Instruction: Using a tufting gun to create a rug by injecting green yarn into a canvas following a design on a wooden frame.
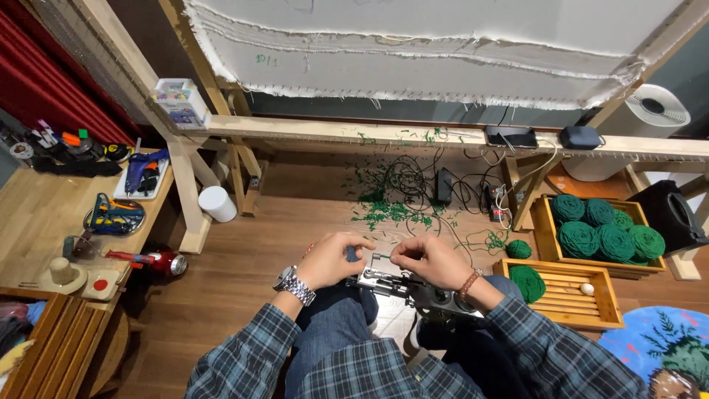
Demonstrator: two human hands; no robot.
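Head view: the person sits with a metal tufting gun [413,287] lying across the lap. The left hand [332,258], with a wristwatch [295,285] on its wrist, curls its fingers closed around a small dark part at the gun's front. The right hand [430,260] pinches a thin green yarn strand [382,256] between thumb and fingertips, just above the gun. Green yarn scraps [388,210] litter the wooden floor [251,244] ahead. A wooden crate [550,229] of green yarn balls [598,233] stands at the right, below the stretched white cloth [443,44] on its frame.
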